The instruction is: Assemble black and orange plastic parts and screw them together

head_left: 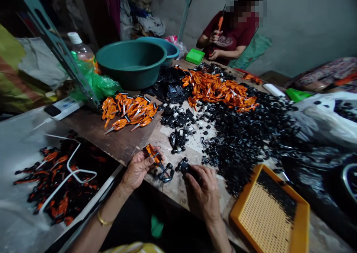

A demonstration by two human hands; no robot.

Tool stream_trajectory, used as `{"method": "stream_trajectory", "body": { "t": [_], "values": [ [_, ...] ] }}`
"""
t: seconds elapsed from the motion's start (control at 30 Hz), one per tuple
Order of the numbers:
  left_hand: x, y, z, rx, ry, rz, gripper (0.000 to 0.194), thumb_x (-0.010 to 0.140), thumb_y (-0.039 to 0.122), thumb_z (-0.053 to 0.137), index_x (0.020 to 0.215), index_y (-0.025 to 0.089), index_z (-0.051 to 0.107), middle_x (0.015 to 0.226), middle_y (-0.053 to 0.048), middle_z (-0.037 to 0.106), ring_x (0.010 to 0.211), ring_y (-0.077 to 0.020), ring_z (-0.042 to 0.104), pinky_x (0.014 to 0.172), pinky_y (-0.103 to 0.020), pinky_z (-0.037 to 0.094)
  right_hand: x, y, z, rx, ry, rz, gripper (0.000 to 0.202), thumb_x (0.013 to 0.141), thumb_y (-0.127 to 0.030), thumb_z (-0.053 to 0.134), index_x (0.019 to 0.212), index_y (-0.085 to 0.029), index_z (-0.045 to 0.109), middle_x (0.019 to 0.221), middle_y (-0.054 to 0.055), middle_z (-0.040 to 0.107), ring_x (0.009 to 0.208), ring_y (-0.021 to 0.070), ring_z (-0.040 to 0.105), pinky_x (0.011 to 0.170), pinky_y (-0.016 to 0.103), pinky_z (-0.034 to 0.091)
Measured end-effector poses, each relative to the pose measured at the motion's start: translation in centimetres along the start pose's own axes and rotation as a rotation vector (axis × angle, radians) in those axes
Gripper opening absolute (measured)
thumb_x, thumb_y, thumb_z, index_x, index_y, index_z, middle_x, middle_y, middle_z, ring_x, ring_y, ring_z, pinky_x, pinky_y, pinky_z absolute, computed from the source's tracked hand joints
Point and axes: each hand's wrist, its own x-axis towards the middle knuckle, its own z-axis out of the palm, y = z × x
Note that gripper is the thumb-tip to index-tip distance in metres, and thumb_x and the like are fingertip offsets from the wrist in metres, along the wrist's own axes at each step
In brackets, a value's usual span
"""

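My left hand (139,168) pinches an orange toy race car body (154,154) between thumb and fingers, just over the table's near edge. A black looped part (166,175) shows at the near end of the body; whether it is joined on is unclear. To the right, my right hand (205,186) is closed around a black toy car piece with wheels (183,166), partly covered by the fingers. A small gap separates the two hands' pieces. Just beyond them lies a small heap of black chassis pieces (177,140).
Orange bodies (134,109) and loose black parts (231,152) are heaped across the table. A yellow perforated tray (234,215) stands at right, a green basin (131,65) at the back left. Finished-looking cars (60,204) fill a lower container. Opposite sits a person (245,37) holding an orange-handled tool.
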Motion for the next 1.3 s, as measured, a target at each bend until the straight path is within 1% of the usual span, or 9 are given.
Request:
{"method": "stream_trajectory", "body": {
  "t": [0.17, 0.27, 0.33, 0.4, 0.5, 0.63, 0.77, 1.07, 1.3],
  "values": [
    [-0.1, -0.9, 1.2, 0.046, 0.003, 0.019, 0.035, 0.068, 0.022, 0.078, 0.100, 0.012, 0.069, 0.089, -0.008, 0.072, 0.080, -0.0188, 0.067, 0.076, -0.027, 0.051, 0.0, 0.3, 0.3, 0.055, -0.047, -0.007, 0.027, 0.087, -0.037, 0.058, 0.109, -0.022, 0.062, 0.104, 0.008, 0.062, 0.095, 0.0246, 0.052, 0.084, 0.043, 0.042],
    [-0.2, -1.7, 1.6, 0.122, -0.009, 0.030, 0.037, 0.067, 0.024, 0.079, 0.101, 0.012, 0.069, 0.088, -0.008, 0.071, 0.081, -0.0192, 0.066, 0.078, -0.028, 0.049, -0.2, 0.1, -0.1, 0.254, 0.031, 0.100, 0.027, 0.085, -0.034, 0.061, 0.110, -0.023, 0.062, 0.103, 0.007, 0.059, 0.095, 0.0233, 0.053, 0.083, 0.041, 0.044],
    [-0.3, -2.2, 1.9, 0.196, -0.031, 0.037, 0.037, 0.069, 0.025, 0.077, 0.103, 0.014, 0.069, 0.092, -0.008, 0.071, 0.083, -0.0188, 0.066, 0.079, -0.028, 0.048, -0.3, -0.6, -0.6, 0.436, 0.082, 0.152, 0.030, 0.082, -0.032, 0.065, 0.111, -0.024, 0.062, 0.103, 0.006, 0.058, 0.096, 0.0224, 0.054, 0.084, 0.038, 0.045],
    [-0.5, -2.6, 2.4, 0.269, -0.061, 0.043, 0.036, 0.072, 0.026, 0.075, 0.106, 0.017, 0.068, 0.097, -0.007, 0.070, 0.087, -0.0186, 0.064, 0.082, -0.028, 0.047, -0.4, -1.6, -1.0, 0.581, 0.092, 0.156, 0.032, 0.080, -0.029, 0.068, 0.111, -0.026, 0.062, 0.104, 0.005, 0.056, 0.100, 0.0218, 0.053, 0.084, 0.036, 0.046],
    [-0.8, -2.8, 3.4, 0.399, -0.085, 0.076, 0.035, 0.076, 0.028, 0.071, 0.110, 0.019, 0.067, 0.103, -0.006, 0.068, 0.095, -0.0203, 0.062, 0.086, -0.028, 0.046, -0.6, -3.5, -1.1, 0.688, 0.079, 0.132, 0.031, 0.081, -0.024, 0.067, 0.112, -0.028, 0.062, 0.105, 0.005, 0.054, 0.103, 0.0207, 0.051, 0.084, 0.033, 0.047],
    [-1.1, -2.7, 4.7, 0.560, -0.124, 0.184, 0.035, 0.080, 0.029, 0.066, 0.113, 0.019, 0.067, 0.111, -0.008, 0.065, 0.098, -0.0229, 0.060, 0.081, -0.027, 0.048, -0.4, -5.0, -0.6, 0.677, 0.108, 0.105, 0.031, 0.083, -0.021, 0.065, 0.113, -0.027, 0.062, 0.104, 0.006, 0.053, 0.100, 0.0203, 0.052, 0.083, 0.033, 0.048],
    [-1.3, -2.6, 5.1, 0.623, -0.143, 0.274, 0.032, 0.080, 0.027, 0.066, 0.110, 0.019, 0.068, 0.108, -0.008, 0.065, 0.099, -0.0237, 0.060, 0.085, -0.027, 0.048, -0.2, -5.0, -0.4, 0.645, 0.106, 0.081, 0.030, 0.082, -0.020, 0.065, 0.111, -0.026, 0.063, 0.103, 0.007, 0.054, 0.099, 0.0213, 0.053, 0.081, 0.035, 0.049],
    [-1.3, -2.9, 4.2, 0.683, -0.166, 0.324, 0.033, 0.080, 0.028, 0.065, 0.112, 0.019, 0.067, 0.108, -0.010, 0.063, 0.100, -0.0251, 0.058, 0.090, -0.030, 0.044, -0.6, -4.2, 0.1, 0.526, 0.119, -0.003, 0.030, 0.083, -0.020, 0.064, 0.112, -0.027, 0.063, 0.105, 0.007, 0.056, 0.100, 0.0222, 0.055, 0.082, 0.038, 0.049],
    [-1.0, -2.7, 4.0, 0.771, -0.196, 0.407, 0.027, 0.080, 0.027, 0.064, 0.105, 0.019, 0.071, 0.100, -0.009, 0.066, 0.093, -0.0241, 0.059, 0.089, -0.030, 0.043, -0.1, -3.9, -0.9, 0.519, 0.046, -0.114, 0.036, 0.082, -0.015, 0.066, 0.116, -0.028, 0.062, 0.101, 0.006, 0.058, 0.093, 0.0193, 0.058, 0.078, 0.034, 0.051]
  ]
}}
